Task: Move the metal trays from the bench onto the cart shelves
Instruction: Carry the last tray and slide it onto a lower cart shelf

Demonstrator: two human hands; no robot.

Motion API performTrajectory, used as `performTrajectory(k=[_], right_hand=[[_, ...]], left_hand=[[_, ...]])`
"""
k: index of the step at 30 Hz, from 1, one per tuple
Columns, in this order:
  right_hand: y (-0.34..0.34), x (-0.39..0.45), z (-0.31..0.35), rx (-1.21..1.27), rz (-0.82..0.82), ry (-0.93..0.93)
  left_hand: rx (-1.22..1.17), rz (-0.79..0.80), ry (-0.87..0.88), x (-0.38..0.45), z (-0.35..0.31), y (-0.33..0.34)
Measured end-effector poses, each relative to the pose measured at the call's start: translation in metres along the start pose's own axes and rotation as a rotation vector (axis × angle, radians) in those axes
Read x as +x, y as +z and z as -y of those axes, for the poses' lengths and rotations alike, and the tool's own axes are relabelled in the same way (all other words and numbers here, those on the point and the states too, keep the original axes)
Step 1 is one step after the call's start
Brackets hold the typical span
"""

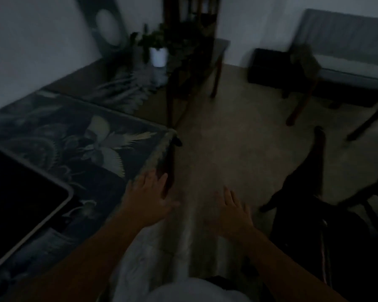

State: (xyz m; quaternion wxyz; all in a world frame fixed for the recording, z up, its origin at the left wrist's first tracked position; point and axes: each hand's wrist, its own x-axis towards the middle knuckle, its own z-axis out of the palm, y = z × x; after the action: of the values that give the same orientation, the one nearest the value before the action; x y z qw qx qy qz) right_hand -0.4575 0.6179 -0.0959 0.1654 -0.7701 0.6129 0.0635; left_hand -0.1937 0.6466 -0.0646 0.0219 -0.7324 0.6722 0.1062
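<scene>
Held nothing in either spread-open left hand (pixel 150 200) or right hand (pixel 230 211), both out over the floor, while one metal tray (pixel 28 192) lay on the patterned bench (pixel 92 136) at left, unmoved, cart too dim to identify.

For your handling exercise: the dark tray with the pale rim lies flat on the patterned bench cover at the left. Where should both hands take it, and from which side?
Grip the tray by its raised pale rim, probably at two opposite edges, coming from its rounded near-right corner, the side nearest both empty hands, left hand and right hand. Lying flat, only the rim offers a hold.
</scene>
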Motion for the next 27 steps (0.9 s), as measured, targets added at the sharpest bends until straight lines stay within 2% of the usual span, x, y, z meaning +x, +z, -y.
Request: performTrajectory(k=[3,6,10,13,18,23,27], right_hand=[[-0.020,0.062,0.050,-0.068,0.041,-0.283],[-0.027,0.108,0.132,-0.158,0.071,-0.605],[-0.012,0.119,0.243,-0.263,0.159,-0.921],[0.007,0.104,0.305,-0.335,0.234,-1.066],[0.036,0.084,0.368,-0.432,0.290,-1.134],[0.054,0.086,0.408,-0.502,0.307,-1.146],[0.070,0.099,0.429,-0.461,0.421,-1.097]], left_hand=[[-0.053,0.000,-0.238,-0.014,0.051,-0.007],[-0.113,0.044,-0.523,-0.064,0.096,-0.001],[-0.188,0.021,-0.865,-0.153,0.130,0.020],[-0.241,0.017,-1.076,-0.202,0.144,0.034],[-0.300,-0.005,-1.176,-0.225,0.179,0.041],[-0.292,0.062,-1.146,-0.222,0.224,0.045],[-0.324,0.089,-1.139,-0.217,0.263,0.052]])
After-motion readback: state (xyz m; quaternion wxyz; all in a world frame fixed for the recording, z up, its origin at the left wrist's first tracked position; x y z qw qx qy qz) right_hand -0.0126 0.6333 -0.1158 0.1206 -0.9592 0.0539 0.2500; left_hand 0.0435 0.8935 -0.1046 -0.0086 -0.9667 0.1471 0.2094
